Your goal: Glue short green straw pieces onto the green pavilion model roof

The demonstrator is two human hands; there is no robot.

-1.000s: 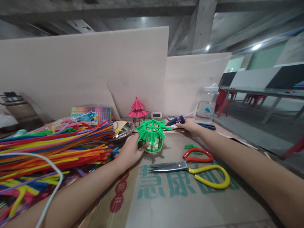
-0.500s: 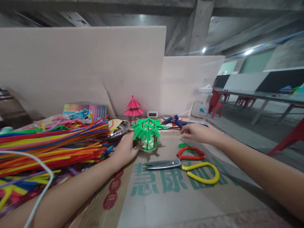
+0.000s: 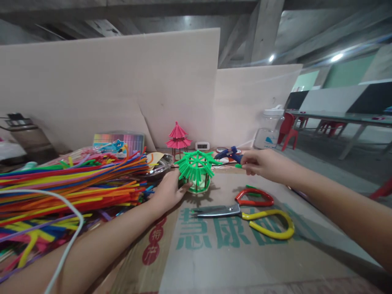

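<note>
My left hand (image 3: 171,190) grips the base of a small green pavilion (image 3: 197,167) made of fuzzy pipe cleaners, its roof spokes open in the middle and dark posts beneath. To the right of it, my right hand (image 3: 255,162) pinches a short green pipe cleaner piece (image 3: 238,165). Just behind that hand lies a blue glue gun (image 3: 226,152). In front, on the cardboard (image 3: 229,265), rest scissors (image 3: 229,210) with one red and one yellow handle. Another green scrap (image 3: 251,187) lies by the red handle.
A pile of coloured pipe cleaners (image 3: 70,183) fills the left side, with a white cable (image 3: 80,220) arching over my left forearm. Behind stand a pink pavilion (image 3: 178,136), a small digital clock (image 3: 202,145), a marker set (image 3: 119,143), a metal bowl (image 3: 163,163) and a clear jug (image 3: 269,130).
My right hand has lifted from the cardboard with a short green pipe cleaner piece in its fingers. My left hand stays on the green pavilion. The view has shifted slightly.
</note>
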